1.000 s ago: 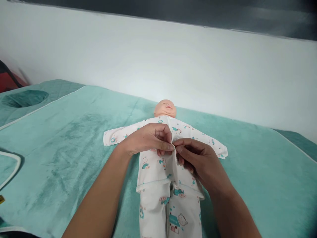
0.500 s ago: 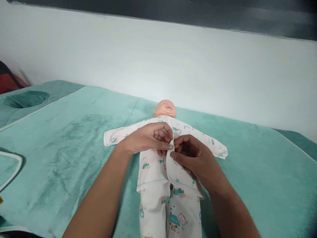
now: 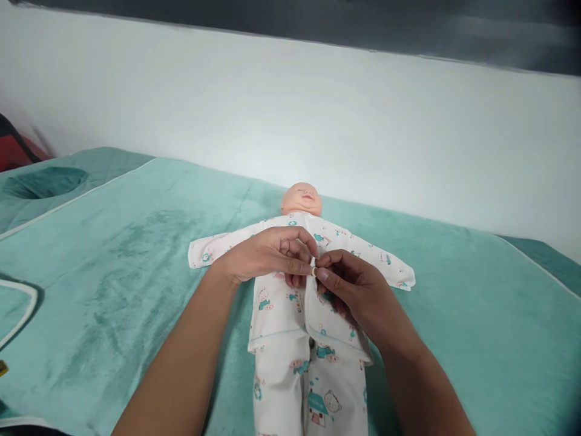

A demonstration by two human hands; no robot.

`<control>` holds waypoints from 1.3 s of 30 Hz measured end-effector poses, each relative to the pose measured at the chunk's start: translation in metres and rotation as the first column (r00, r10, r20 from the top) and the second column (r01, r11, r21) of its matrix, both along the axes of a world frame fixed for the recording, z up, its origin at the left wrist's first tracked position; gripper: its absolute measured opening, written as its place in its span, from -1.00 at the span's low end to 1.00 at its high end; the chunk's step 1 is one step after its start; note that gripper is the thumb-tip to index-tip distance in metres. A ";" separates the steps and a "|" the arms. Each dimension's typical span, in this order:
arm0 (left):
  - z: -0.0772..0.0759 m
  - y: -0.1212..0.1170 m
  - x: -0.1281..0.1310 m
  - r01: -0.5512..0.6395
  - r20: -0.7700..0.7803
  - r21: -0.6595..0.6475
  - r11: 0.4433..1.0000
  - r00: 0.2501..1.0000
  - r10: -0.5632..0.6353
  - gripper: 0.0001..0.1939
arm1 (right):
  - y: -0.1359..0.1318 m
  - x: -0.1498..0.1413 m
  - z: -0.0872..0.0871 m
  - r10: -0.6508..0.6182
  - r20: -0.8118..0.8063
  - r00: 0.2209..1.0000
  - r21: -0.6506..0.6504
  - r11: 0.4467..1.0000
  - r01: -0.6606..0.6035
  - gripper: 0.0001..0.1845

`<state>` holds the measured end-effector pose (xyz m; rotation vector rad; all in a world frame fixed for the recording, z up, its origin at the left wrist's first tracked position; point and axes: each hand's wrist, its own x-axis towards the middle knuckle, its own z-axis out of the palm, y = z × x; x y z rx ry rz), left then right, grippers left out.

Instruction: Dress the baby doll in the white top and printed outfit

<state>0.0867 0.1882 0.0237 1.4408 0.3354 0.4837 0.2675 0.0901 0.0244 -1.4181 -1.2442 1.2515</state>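
A baby doll lies on its back, head away from me, in a white printed shirt and matching printed trousers. Over its chest my left hand pinches the shirt's front edge between thumb and forefinger. From the other side my right hand grips the same edge with thumb and forefinger, the tips nearly meeting. A small pale button shows between the fingertips. Whether it is through its hole cannot be made out. Below the hands the front flap hangs slightly raised.
A green plush cover lies under the doll. At the left is a darker padded section with a round hole. Behind stands a white wall. A white curved edge and a red and black item are at far left.
My right thumb has moved up to the button at the shirt's edge, and my right fingers have closed nearer my left fingertips. The left hand keeps its pinch. The view has shifted slightly.
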 end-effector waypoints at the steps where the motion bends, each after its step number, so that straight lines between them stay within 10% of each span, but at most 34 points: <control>1: 0.000 0.000 0.000 -0.001 -0.012 0.003 1.000 1.000 0.001 -0.83 | 0.000 0.000 0.000 -0.005 0.001 1.000 -0.002 1.000 0.005 -0.71; 39: 0.003 0.002 -0.006 0.002 -0.130 0.098 0.995 0.991 0.011 -0.77 | 0.001 -0.007 -0.002 -0.097 0.030 0.995 -0.003 0.995 0.098 -0.67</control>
